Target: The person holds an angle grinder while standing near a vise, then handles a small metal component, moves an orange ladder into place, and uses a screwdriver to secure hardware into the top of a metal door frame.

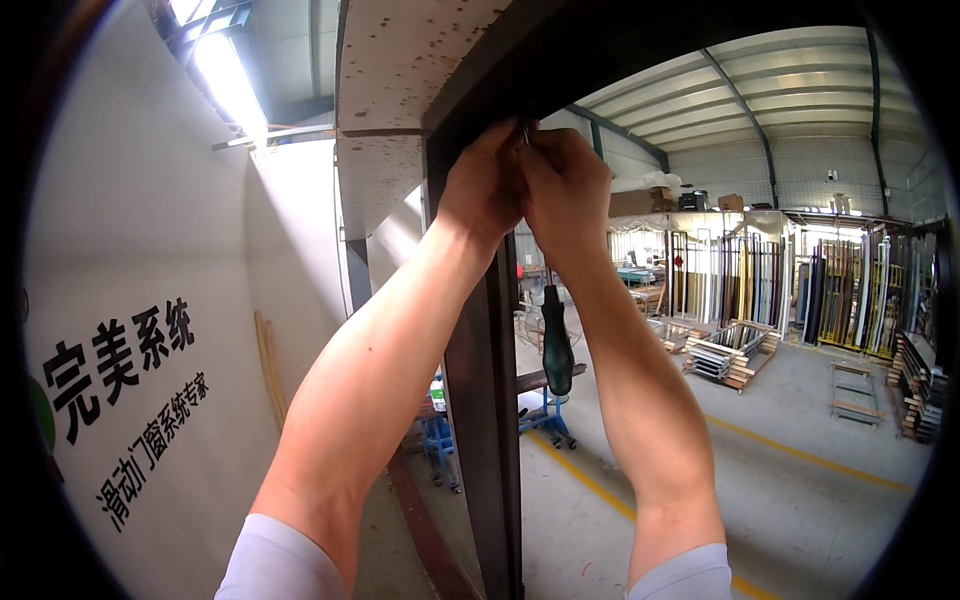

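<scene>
Both my arms reach up to the top corner of a dark brown metal frame (482,400). My left hand (482,185) is closed, its fingertips pressed up against the frame's underside; what they grip is hidden. Beside it and touching it is my right hand (567,190), also closed, with thumb and fingers pinched together. A small shiny metal piece shows between the fingertips, too small to name. A screwdriver (557,345) with a dark green handle hangs handle-down below my right hand. Its thin shaft runs up behind the right wrist, apparently held in the curled fingers.
On the left stands a white wall (150,230) with dark lettering. A speckled pale panel (385,90) adjoins the frame's upper left. Beyond the frame are a blue wheeled cart (545,415), racks of upright profiles (735,280), and stacked frames (730,352) on the floor.
</scene>
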Demonstrator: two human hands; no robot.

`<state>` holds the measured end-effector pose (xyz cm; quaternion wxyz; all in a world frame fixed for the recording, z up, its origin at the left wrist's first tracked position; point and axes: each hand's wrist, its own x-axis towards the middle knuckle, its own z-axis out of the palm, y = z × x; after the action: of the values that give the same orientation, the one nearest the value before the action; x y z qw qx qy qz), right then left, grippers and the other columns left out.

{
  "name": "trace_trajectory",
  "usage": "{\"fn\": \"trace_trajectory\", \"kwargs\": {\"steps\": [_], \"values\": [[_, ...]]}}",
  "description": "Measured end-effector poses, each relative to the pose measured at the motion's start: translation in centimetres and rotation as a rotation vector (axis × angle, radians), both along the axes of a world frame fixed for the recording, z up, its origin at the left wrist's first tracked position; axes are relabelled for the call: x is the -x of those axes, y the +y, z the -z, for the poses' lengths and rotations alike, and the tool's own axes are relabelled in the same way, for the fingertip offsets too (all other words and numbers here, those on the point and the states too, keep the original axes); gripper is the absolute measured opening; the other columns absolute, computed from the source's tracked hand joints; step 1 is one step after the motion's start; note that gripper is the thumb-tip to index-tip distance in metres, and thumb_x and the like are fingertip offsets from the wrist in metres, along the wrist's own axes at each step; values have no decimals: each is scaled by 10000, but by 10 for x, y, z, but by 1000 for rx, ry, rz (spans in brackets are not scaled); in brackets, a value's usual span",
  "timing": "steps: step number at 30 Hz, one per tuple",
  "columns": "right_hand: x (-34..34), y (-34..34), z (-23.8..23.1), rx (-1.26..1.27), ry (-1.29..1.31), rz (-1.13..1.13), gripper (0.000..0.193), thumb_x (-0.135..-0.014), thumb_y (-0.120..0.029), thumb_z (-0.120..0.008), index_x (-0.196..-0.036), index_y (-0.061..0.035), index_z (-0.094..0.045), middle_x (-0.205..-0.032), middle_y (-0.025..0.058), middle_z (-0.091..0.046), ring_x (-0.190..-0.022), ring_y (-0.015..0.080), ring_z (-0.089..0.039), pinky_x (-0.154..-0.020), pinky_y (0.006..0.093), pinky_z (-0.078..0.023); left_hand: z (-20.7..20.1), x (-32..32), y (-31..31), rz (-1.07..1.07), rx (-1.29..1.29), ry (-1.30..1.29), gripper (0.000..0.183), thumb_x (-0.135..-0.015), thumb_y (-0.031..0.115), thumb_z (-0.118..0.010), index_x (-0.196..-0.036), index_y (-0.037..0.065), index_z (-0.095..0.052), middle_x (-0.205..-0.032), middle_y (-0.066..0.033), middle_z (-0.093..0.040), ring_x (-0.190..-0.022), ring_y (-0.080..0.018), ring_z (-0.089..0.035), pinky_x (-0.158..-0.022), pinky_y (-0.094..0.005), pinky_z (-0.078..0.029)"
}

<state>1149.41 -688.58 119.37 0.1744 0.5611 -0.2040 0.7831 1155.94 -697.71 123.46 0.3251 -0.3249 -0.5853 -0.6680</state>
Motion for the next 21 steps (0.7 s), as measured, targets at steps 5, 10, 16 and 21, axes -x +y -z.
{"fn": "trace_trajectory", "kwargs": {"steps": [5,10,16,21], "values": [[2,-4,-2,15,-1,32,183,-865,-110,-605,-961,35,-663,-816,177,-707,-771,241,-694,-705,343,-509,3,-2,7,-96,-34,35,279,-1005,291,-500,-1081,55,-629,-967,-75,-665,-925,-205,-636,-849,-331,-519],[7,-7,-4,49,26,144,188,-858,-130,-598,-948,19,-668,-816,203,-697,-767,313,-694,-703,378,-512,3,-5,13,-110,-49,-11,259,-1003,295,-505,-1010,88,-662,-887,-23,-690,-795,-146,-652,-691,-286,-524],[1,-1,-5,83,23,151,179,-850,-139,-607,-917,16,-666,-773,199,-688,-748,343,-687,-690,402,-511,-1,2,8,-22,-43,29,255,-1001,288,-510,-1007,84,-663,-892,-37,-698,-829,-176,-663,-754,-315,-533],[3,0,-7,132,71,329,161,-871,-80,-616,-956,49,-664,-691,92,-671,-590,84,-594,-532,253,-450,0,4,11,17,-54,49,250,-1000,284,-515,-996,80,-659,-884,-44,-697,-806,-183,-664,-732,-312,-547]]}}
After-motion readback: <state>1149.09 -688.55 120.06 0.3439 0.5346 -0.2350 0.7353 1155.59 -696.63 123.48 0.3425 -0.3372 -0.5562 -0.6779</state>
